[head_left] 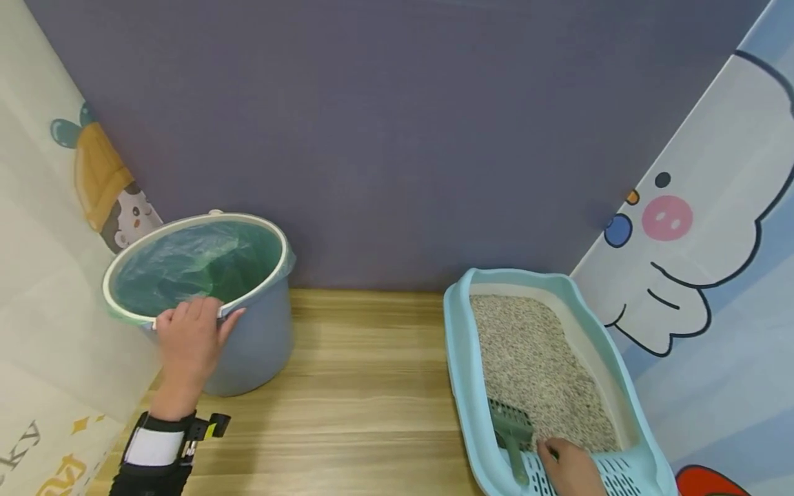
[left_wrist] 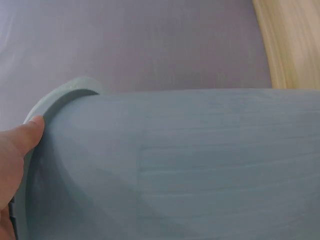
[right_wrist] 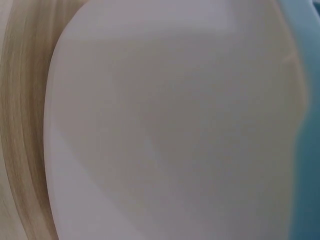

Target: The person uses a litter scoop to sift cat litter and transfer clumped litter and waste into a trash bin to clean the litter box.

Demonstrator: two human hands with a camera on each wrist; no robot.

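Gripping bin [head_left: 262,337], hands [head_left: 189,341] [head_left: 573,468] apart, one at litter tray [head_left: 462,365], partial "ky" lettering [head_left: 27,437]

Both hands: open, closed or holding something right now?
Left hand: holding the round blue-grey plastic bin by its rim.
Right hand: at the slotted end of the light-blue plastic litter tray; whether it grips anything cannot be told.
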